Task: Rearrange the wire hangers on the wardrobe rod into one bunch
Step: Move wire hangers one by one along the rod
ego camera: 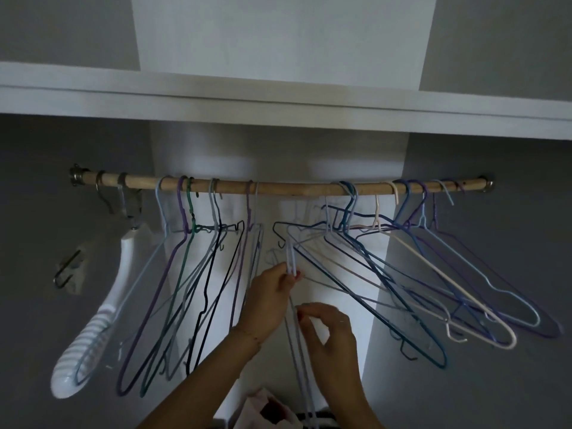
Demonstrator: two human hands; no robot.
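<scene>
A wooden rod (288,187) runs across the wardrobe. A left group of wire hangers (198,292), purple, green, black and pale blue, hangs from it, and a right group (411,274), blue, cream and purple, fans out to the right. Between the groups a pale blue wire hanger (298,345) is off the rod, its hook end up. My left hand (272,300) pinches it near the top, just under the hook. My right hand (329,339) pinches its wires lower down.
A thick white plastic hanger (93,323) hangs at the far left on a metal hook. A white shelf (278,97) sits above the rod. A small metal bracket (69,269) is on the left wall. Pink fabric (266,410) lies below.
</scene>
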